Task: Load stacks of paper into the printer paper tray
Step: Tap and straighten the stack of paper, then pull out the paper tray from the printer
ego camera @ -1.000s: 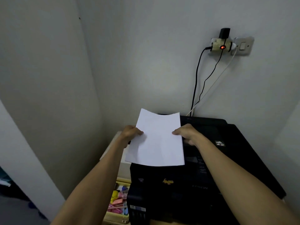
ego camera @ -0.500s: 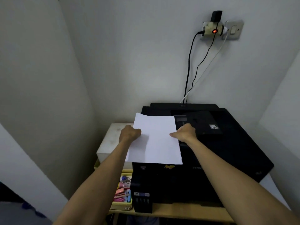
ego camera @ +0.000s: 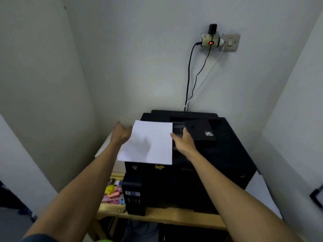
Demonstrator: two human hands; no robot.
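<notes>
Paper: white stack [ego camera: 150,142] hovers over the black printer [ego camera: 201,154], left of its top
Right hand [ego camera: 184,143]: fingers pinch the right edge
Left hand [ego camera: 121,133]: blurred beside the left edge, grip unclear (motion smear)
Risk: one-sided hold, sheets could sag or fan apart

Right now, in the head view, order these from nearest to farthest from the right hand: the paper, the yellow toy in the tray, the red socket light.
1. paper, touching the right hand, on its left.
2. yellow toy, lower left, beside the printer.
3. red socket light, high on the wall.
</notes>
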